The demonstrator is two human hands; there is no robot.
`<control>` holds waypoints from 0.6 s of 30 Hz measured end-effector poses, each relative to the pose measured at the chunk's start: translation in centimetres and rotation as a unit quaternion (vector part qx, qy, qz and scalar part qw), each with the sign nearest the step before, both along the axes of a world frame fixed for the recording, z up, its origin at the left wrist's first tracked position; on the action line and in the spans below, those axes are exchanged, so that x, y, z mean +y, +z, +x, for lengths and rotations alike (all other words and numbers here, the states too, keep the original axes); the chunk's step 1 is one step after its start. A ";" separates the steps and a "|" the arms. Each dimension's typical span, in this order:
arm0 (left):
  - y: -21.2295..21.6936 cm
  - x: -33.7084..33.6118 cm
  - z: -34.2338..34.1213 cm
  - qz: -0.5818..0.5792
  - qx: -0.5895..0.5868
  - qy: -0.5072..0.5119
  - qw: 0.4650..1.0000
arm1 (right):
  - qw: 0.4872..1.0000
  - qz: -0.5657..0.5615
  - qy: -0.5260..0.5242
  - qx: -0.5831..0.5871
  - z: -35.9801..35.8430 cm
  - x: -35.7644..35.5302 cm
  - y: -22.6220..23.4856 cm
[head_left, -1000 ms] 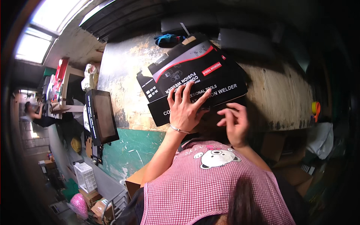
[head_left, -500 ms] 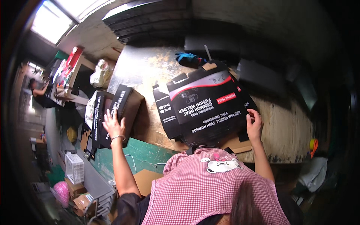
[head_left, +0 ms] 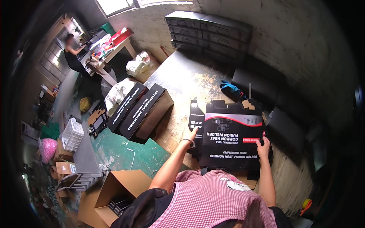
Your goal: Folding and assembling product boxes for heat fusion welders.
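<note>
A flattened black cardboard box [head_left: 232, 138], printed in white with a red and white curved band, lies on the wooden table in front of me. My left hand [head_left: 189, 135] holds its left side flap, thumb on top and the other fingers partly hidden. At the right edge, my right hand [head_left: 263, 147] grips the cardboard with its thumb over the printed face. To the left, two folded black boxes [head_left: 146, 114] stand side by side at the table's edge, apart from my hands.
Blue-and-black gloves [head_left: 231, 89] lie beyond the cardboard. Black cases [head_left: 213, 32] are stacked at the back wall, with more dark cases on the right. An open brown carton [head_left: 114, 190] stands lower left, near a grey cart [head_left: 81, 155]. A person [head_left: 72, 55] works at a far table.
My left hand has left the folded boxes and taken hold of the flat box's left flap. My right hand now grips its right edge. The flat box has turned straighter; the view has shifted.
</note>
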State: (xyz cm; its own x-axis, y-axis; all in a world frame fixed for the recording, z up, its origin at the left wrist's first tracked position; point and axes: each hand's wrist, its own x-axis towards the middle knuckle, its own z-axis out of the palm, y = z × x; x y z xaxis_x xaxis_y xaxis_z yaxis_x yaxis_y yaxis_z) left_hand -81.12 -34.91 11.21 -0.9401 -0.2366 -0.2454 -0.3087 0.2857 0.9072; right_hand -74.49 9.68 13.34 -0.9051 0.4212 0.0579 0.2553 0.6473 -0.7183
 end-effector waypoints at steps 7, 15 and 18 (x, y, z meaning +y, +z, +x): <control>10.3 4.1 4.4 0.006 0.232 0.142 0.962 | 0.952 -0.305 -0.005 0.020 6.0 2.3 4.3; 19.0 0.8 7.3 0.077 0.250 0.005 0.965 | 0.892 -0.373 0.244 0.067 11.5 2.2 28.5; 21.2 1.7 8.4 0.104 0.281 0.024 0.954 | 0.924 -0.199 0.325 0.009 13.6 0.8 32.4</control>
